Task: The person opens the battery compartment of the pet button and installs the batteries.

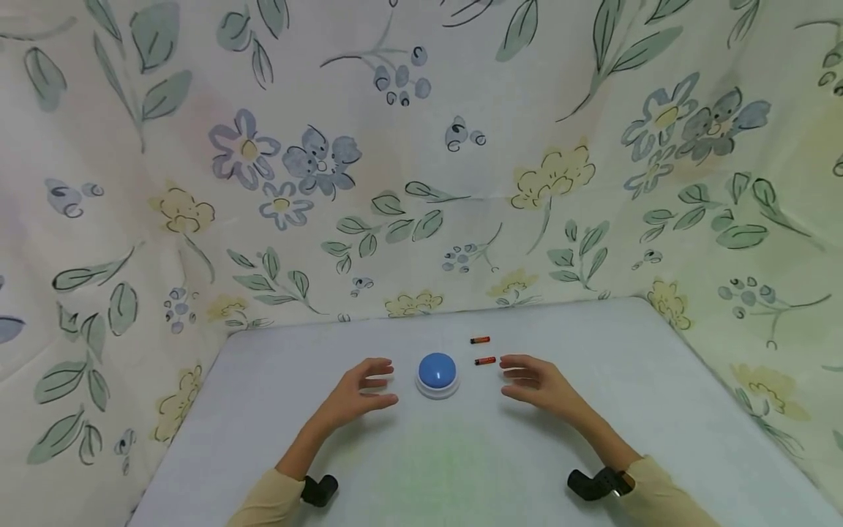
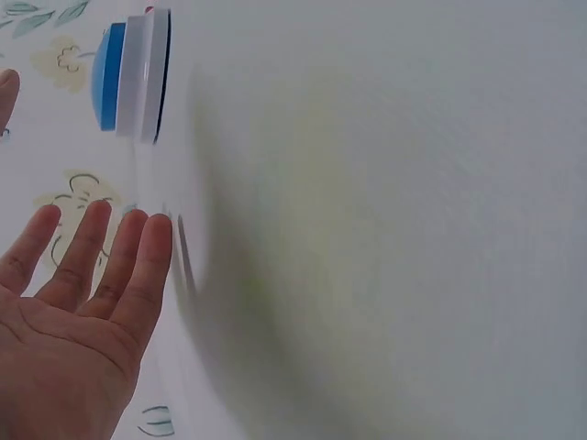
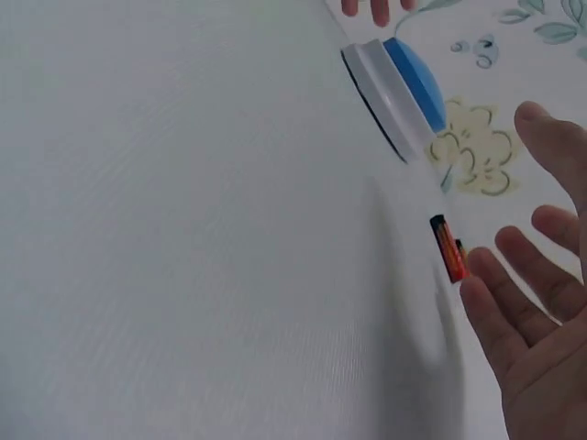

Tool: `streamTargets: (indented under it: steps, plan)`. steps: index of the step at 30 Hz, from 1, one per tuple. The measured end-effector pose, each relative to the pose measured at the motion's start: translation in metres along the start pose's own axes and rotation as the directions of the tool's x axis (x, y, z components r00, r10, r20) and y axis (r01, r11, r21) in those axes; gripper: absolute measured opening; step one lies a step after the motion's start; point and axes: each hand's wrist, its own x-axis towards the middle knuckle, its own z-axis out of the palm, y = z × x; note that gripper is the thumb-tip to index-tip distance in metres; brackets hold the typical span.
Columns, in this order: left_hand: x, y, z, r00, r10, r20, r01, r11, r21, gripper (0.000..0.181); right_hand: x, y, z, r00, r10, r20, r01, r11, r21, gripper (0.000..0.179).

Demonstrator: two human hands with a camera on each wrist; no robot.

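Observation:
A round push light with a blue dome (image 1: 437, 370) and a white base sits on the white table between my two hands. To its left my left hand (image 1: 358, 394) hovers over the table, fingers spread and holding nothing. My right hand (image 1: 536, 382) is held on the other side in much the same way, palm turned inward. Just off its fingertips lies a small red-and-black battery (image 1: 485, 361). Another like battery (image 1: 480, 339) lies a little farther back. In the right wrist view the nearer battery (image 3: 448, 248) shows beside the fingers, overlapping the other.
The white table (image 1: 263, 395) ends at a back edge against a floral cloth (image 1: 395, 168), which also hangs along both sides. A black wrist camera (image 1: 319, 490) is strapped to the left wrist, and another (image 1: 593, 484) to the right.

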Motion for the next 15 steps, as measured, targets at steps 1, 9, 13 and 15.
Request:
streamTargets:
  steps: [1, 9, 13, 15]
  plan:
    - [0.001, 0.0, 0.002, 1.0, 0.001, 0.001, -0.001, 1.0, -0.001, 0.07, 0.003, -0.001, 0.003, 1.0, 0.0, 0.004, 0.0, 1.0, -0.001, 0.053]
    - [0.001, 0.03, 0.01, 1.0, 0.013, 0.015, -0.012, 0.998, -0.061, 0.068, 0.021, -0.016, 0.023, 0.999, 0.023, 0.038, -0.024, 0.999, 0.029, 0.059]
    - [0.009, 0.013, 0.016, 1.0, 0.012, -0.007, -0.013, 0.998, -0.064, 0.07, 0.029, -0.006, 0.03, 0.998, 0.028, 0.051, -0.03, 0.999, 0.044, 0.066]
    - [0.014, 0.005, 0.019, 1.0, 0.016, -0.016, -0.017, 0.998, -0.061, 0.072, 0.032, -0.006, 0.033, 0.998, 0.032, 0.055, -0.034, 0.998, 0.047, 0.069]
